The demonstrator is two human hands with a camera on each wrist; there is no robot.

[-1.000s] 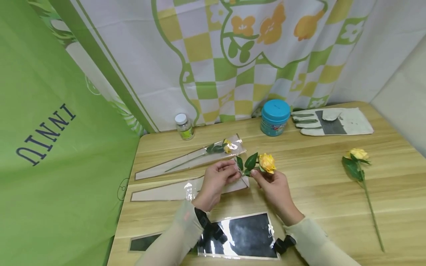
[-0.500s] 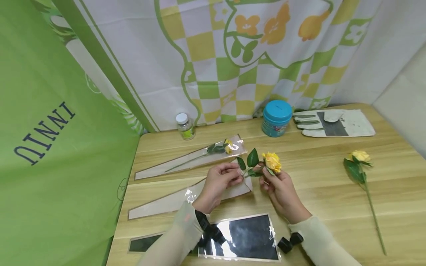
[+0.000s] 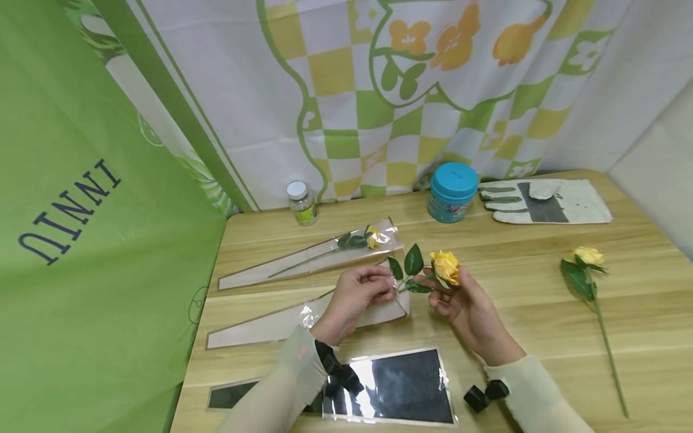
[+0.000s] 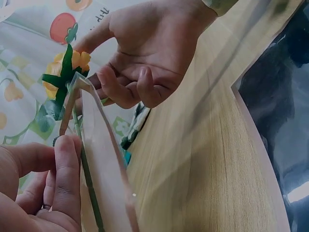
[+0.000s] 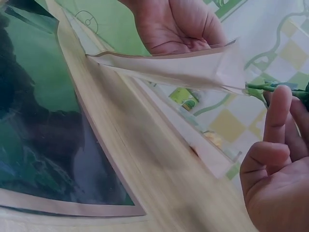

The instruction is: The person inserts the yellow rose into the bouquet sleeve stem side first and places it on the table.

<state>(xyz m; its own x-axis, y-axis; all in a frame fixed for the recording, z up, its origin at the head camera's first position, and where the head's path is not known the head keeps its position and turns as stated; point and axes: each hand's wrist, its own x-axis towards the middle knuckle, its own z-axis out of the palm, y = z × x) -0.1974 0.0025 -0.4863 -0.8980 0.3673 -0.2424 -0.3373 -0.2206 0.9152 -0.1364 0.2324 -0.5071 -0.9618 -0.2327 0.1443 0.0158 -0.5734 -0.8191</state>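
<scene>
My left hand [image 3: 354, 297] pinches the wide mouth of a clear, pale-backed flower sleeve [image 3: 254, 330]. A yellow rose [image 3: 446, 266] with green leaves [image 3: 414, 260] sticks out of this mouth to the right. In the left wrist view its green stem [image 4: 89, 186] runs down along the inside of the sleeve. My right hand [image 3: 479, 319] is spread beneath and beside the bloom, thumb at the petals and loose fingers behind the stem. The right wrist view shows the sleeve tilted up off the table, with the right fingers [image 5: 277, 113] right by the stem at its mouth.
Behind lies another sleeve [image 3: 243, 278] with a yellow rose inside. A black sleeve [image 3: 406, 385] lies in front, partly under the left forearm. A loose rose [image 3: 587, 257] lies at right. A small jar [image 3: 301, 204], a blue tub [image 3: 453, 192] and a work glove [image 3: 547, 201] line the back.
My right hand has shifted from the leaves up to the bloom, moving right, and its fingers have loosened. The rose has moved slightly right. The held sleeve's narrow end has swung toward me.
</scene>
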